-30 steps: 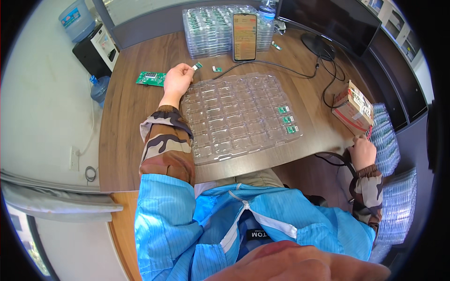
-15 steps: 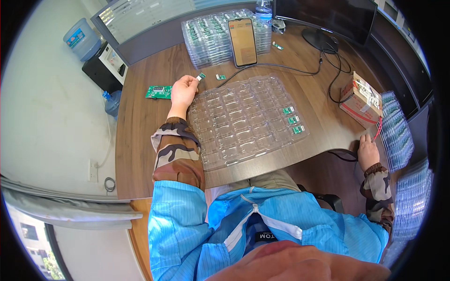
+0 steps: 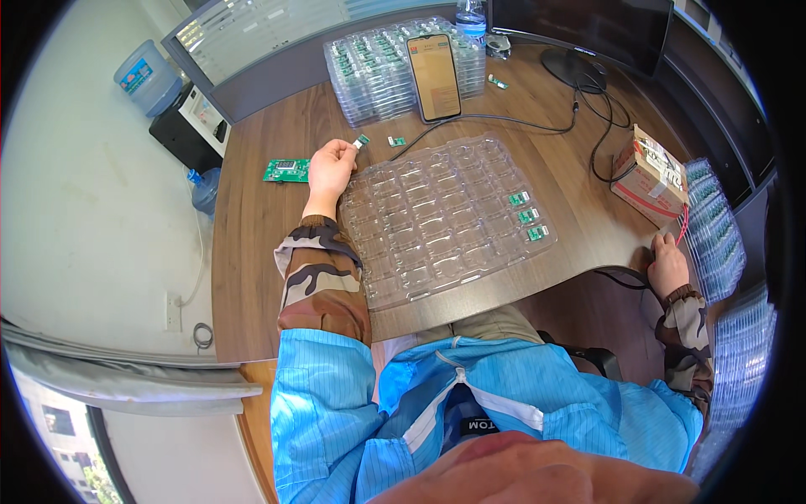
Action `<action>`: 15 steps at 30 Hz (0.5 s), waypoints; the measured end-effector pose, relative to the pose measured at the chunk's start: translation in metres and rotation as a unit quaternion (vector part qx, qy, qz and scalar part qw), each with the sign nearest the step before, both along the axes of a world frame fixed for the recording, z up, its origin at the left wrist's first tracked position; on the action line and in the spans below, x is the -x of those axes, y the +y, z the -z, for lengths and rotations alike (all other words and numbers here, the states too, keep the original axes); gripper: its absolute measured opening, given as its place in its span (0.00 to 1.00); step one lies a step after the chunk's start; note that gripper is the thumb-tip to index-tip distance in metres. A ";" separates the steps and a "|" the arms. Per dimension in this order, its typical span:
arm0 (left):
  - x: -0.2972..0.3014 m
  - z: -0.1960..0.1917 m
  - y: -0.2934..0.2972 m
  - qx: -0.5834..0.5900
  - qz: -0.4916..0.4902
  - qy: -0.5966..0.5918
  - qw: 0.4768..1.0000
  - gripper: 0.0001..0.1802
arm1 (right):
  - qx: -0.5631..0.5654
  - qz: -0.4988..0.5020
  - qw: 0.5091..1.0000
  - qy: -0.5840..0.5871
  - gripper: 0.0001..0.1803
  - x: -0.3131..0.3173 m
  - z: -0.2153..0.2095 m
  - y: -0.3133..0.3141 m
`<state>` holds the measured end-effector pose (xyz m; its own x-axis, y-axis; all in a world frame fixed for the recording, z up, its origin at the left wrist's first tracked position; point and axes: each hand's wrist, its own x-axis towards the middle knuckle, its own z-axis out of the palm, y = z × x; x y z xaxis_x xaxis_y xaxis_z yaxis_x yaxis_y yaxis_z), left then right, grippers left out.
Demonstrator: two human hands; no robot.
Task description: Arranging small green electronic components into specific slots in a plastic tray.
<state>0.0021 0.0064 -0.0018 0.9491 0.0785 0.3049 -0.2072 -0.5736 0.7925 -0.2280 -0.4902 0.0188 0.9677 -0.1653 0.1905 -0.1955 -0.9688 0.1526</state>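
My left hand (image 3: 332, 172) is closed in a pinch on a small green circuit board (image 3: 362, 141), held just beyond the far left corner of a clear plastic tray (image 3: 437, 218). Three small green boards (image 3: 527, 216) sit in pockets at the tray's right side; its other visible pockets hold nothing. Beside my left hand lies a larger green circuit board (image 3: 285, 170) with a small display. Another small board (image 3: 396, 142) lies behind the tray. My right hand (image 3: 669, 269) is at the table's right edge, fingers curled, close to red wires (image 3: 683, 225); what it holds, if anything, is hidden.
A cardboard box (image 3: 651, 178) stands at the right, with stacked clear trays (image 3: 714, 235) beyond it. At the back, a phone (image 3: 435, 80) leans against a tray stack (image 3: 369, 71). A black cable (image 3: 520, 124) crosses toward the monitor (image 3: 588, 29). One loose board (image 3: 497, 81) lies near its stand.
My right hand's fingers, stretched toward the wires before, are now more curled, and the hand has shifted slightly right. My left hand stays in place with the small board. The view moves slightly.
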 end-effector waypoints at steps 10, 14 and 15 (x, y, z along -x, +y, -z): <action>0.000 0.001 0.000 0.001 -0.002 0.001 1.000 0.08 | 0.025 0.003 0.999 0.023 0.11 -0.001 0.001 -0.001; 0.001 0.001 0.002 0.003 -0.002 0.006 1.000 0.08 | -0.006 -0.014 1.000 0.020 0.10 -0.001 -0.005 0.005; 0.001 0.001 0.001 0.009 0.002 0.004 1.000 0.07 | -0.035 -0.029 0.999 0.012 0.10 0.000 -0.007 0.007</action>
